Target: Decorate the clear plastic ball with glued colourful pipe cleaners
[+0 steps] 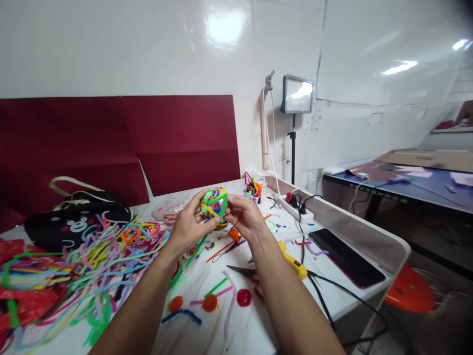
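Both of my hands hold a small ball (214, 202) wound from green, yellow, pink and blue pipe cleaners, raised above the white table (258, 325). My left hand (188, 224) grips its left side with fingers curled round it. My right hand (244, 214) pinches its right side. A big heap of loose coloured pipe cleaners (92, 256) lies to the left on the table. Pliers (244, 272) and a yellow glue gun (293, 262) lie under my right forearm.
A black bear-print bag (74, 222) sits at the back left before a dark red panel (118, 143). A second pipe-cleaner ball (253, 190), a power strip (297, 207) and a black phone (347, 257) lie to the right. An orange stool (410, 291) stands beyond the table edge.
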The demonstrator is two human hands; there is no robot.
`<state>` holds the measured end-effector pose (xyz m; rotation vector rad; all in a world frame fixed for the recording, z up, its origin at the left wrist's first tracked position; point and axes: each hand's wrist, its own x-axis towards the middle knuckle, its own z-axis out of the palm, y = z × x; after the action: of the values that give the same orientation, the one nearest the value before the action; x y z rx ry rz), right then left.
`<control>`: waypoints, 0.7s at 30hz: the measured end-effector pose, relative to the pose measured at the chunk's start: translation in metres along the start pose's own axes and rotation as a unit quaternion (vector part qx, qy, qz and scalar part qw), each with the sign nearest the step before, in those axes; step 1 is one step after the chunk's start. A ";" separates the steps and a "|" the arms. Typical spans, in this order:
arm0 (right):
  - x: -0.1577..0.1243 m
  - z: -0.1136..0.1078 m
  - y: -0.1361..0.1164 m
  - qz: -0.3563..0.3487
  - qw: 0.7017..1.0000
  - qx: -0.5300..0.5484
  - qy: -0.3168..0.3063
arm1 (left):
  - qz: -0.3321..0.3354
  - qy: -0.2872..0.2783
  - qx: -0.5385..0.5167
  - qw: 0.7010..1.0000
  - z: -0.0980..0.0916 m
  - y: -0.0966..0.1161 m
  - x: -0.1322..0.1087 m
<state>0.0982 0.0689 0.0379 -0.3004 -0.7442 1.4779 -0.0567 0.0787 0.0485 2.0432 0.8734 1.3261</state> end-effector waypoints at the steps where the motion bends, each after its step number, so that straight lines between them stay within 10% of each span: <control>1: 0.000 0.000 0.000 -0.001 1.000 0.001 0.001 | 0.001 0.000 -0.001 1.000 0.000 0.000 0.000; 21: 0.004 -0.002 0.004 0.006 1.000 -0.004 0.021 | 0.017 0.002 0.025 1.000 0.000 -0.003 -0.001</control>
<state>0.0959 0.0733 0.0354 -0.3413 -0.7163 1.4759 -0.0575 0.0800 0.0461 2.1034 0.8850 1.3394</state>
